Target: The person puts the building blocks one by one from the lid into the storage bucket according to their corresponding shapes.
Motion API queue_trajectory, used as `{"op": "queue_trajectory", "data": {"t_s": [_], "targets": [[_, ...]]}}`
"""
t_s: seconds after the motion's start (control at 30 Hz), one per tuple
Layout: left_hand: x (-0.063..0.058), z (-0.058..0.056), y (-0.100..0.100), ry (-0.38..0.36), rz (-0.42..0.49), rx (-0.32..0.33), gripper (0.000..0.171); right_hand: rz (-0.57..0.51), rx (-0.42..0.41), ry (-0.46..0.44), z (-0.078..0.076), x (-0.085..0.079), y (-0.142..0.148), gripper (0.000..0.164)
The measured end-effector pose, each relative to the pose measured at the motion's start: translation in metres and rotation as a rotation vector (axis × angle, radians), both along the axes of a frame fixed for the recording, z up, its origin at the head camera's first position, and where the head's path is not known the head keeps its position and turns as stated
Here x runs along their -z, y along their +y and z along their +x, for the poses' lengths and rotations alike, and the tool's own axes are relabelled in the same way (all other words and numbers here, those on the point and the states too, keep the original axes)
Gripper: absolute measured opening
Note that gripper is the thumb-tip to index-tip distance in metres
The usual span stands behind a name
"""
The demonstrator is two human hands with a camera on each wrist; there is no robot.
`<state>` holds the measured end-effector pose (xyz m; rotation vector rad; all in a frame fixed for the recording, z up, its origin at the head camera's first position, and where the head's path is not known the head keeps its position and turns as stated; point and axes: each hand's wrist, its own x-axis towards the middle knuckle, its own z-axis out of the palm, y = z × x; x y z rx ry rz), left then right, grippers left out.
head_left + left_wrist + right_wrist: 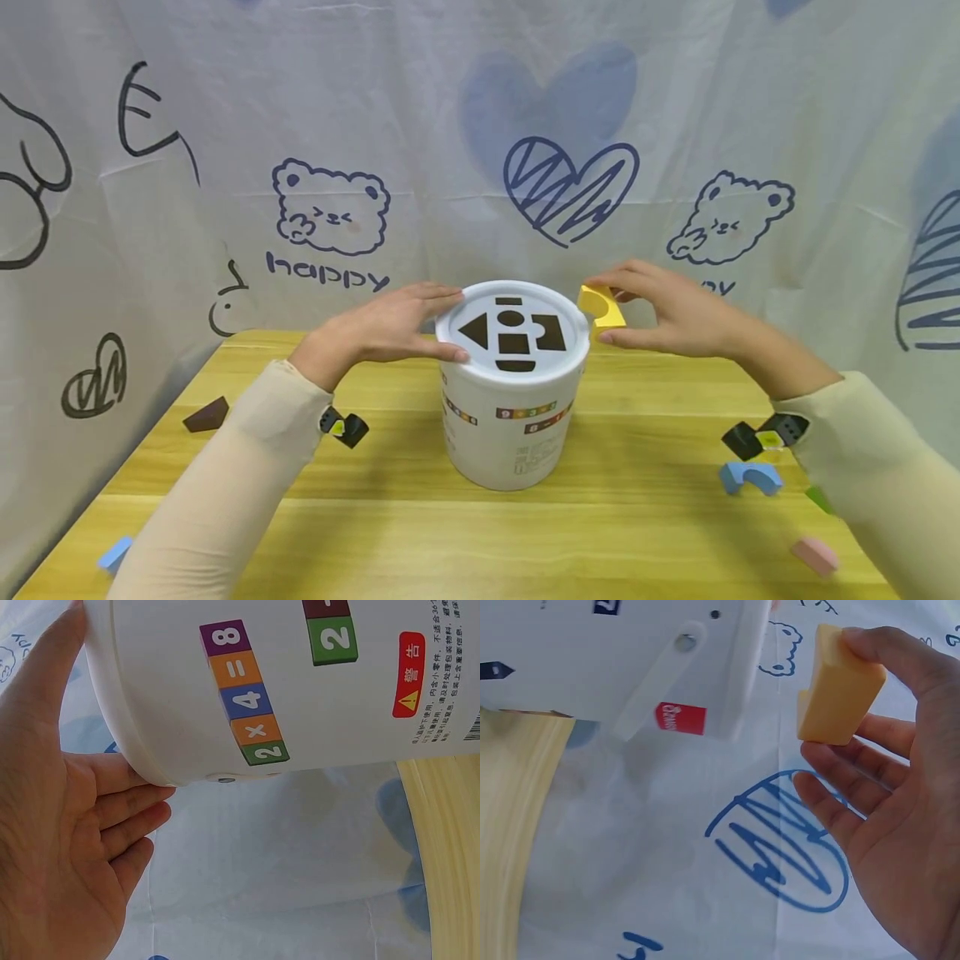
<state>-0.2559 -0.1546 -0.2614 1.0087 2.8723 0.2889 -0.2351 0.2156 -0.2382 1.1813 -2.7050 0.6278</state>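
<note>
A white bucket [504,433] stands upright on the table, its white lid [480,362] pierced by dark shaped holes, among them a triangle, an oval and a notched one. My left hand [382,327] rests against the lid's left rim, thumb at the front and straight fingers at the back. In the left wrist view the spread fingertips touch the rim edge. Just right of the lid, my right hand [667,312] pinches a yellow arch block [606,308] between thumb and fingers, its notch facing the bucket. The right wrist view shows the yellow block's smooth outer side.
On the wooden table [360,533] lie a blue arch block [750,477], a pink block [815,556] and a green block [819,499] at right. A dark brown block [206,415] and a blue block [115,554] lie at left. Behind hangs a printed white cloth [450,225].
</note>
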Motion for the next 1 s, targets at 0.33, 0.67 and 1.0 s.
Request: {"op": "queue_trajectory", "data": {"t_s": [0.33,0.67,1.0], "targets": [[-0.001,-0.001,0.000,0.004,-0.008,0.008,0.104,0.107,0.056,-0.078,-0.008,-0.022,-0.027,0.061],[0.000,-0.001,0.000,0.016,-0.017,-0.005,0.103,0.183,0.041,-0.137,-0.022,-0.023,-0.049,0.062],[0.000,-0.001,0.000,0.012,-0.011,-0.004,0.103,0.210,0.079,-0.189,-0.026,-0.009,-0.059,0.067]]}}
